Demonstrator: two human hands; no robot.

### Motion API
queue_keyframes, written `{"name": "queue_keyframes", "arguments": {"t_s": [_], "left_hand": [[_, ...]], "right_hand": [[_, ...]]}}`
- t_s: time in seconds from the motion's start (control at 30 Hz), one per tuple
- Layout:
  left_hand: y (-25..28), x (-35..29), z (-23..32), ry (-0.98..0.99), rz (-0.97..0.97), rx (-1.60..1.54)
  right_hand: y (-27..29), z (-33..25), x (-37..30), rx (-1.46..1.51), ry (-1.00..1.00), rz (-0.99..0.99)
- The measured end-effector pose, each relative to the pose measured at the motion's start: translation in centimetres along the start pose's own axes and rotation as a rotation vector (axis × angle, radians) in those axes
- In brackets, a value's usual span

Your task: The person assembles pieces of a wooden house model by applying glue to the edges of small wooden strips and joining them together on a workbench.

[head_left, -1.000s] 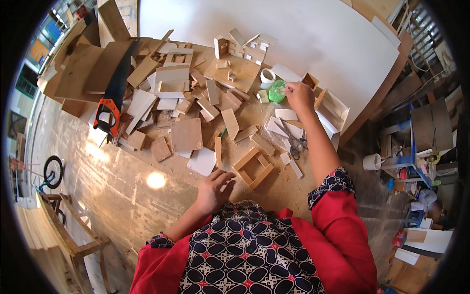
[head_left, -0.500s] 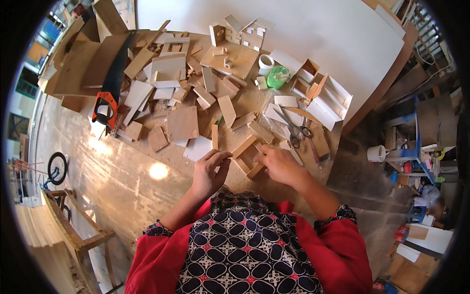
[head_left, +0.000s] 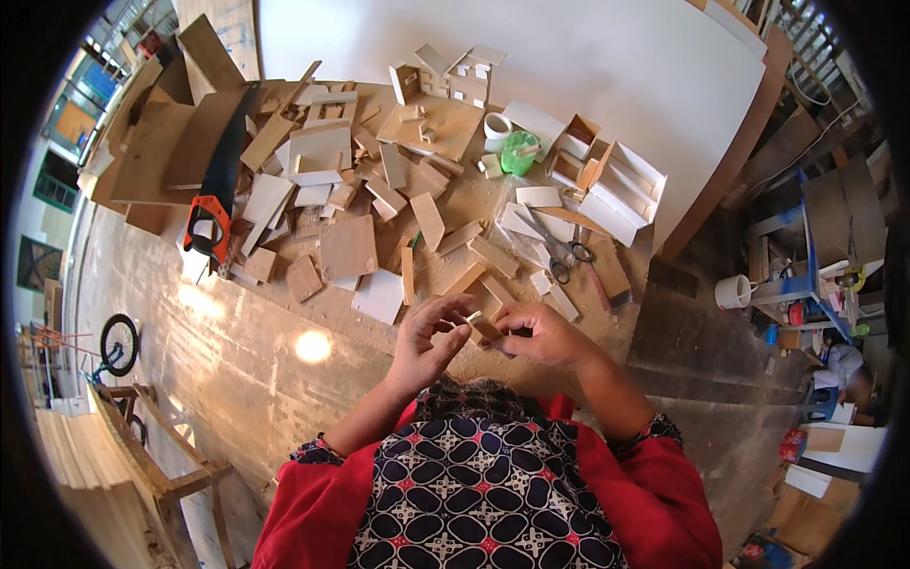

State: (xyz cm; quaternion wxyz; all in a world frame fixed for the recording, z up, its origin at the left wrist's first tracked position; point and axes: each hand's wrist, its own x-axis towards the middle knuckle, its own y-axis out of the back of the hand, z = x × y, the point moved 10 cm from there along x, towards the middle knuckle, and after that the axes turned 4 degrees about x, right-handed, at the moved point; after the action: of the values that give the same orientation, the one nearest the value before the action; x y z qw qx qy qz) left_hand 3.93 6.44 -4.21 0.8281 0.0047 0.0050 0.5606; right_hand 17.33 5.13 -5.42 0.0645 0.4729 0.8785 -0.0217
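Close in front of my chest, a small wooden piece point(head_left: 484, 329) with a pale edge is tilted up between my hands. My right hand point(head_left: 545, 336) pinches its right side between thumb and fingers. On its left side, the curved fingers and thumb of my left hand point(head_left: 428, 339) meet its end. Just beyond my fingertips lie two wooden strips, a near one point(head_left: 464, 279) and one beside it point(head_left: 497, 289); whether they join the held piece cannot be made out. An upright narrow strip point(head_left: 408, 275) stands past my left hand.
Wood offcuts point(head_left: 348, 247) cover the worktable's left half, with an orange-handled saw point(head_left: 209, 228) at its edge. Scissors point(head_left: 559, 248) lie to the right, near a white cup point(head_left: 497, 131), a green container point(head_left: 518, 152) and a white open box point(head_left: 626, 194). Small model walls point(head_left: 464, 81) stand at the back.
Half a second ago a four-sided wooden frame lay between my hands. Now both hands are nearer my body, with a wooden piece tilted up between the fingers. The view has shifted slightly.
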Motion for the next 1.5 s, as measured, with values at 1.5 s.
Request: {"name": "queue_keyframes", "arguments": {"t_s": [1.5], "left_hand": [[-1.1, -2.0, -3.3, 0.425, -0.075, -0.519]], "right_hand": [[14.1, 1.3, -2.4, -1.07, -0.162, 0.739]]}}
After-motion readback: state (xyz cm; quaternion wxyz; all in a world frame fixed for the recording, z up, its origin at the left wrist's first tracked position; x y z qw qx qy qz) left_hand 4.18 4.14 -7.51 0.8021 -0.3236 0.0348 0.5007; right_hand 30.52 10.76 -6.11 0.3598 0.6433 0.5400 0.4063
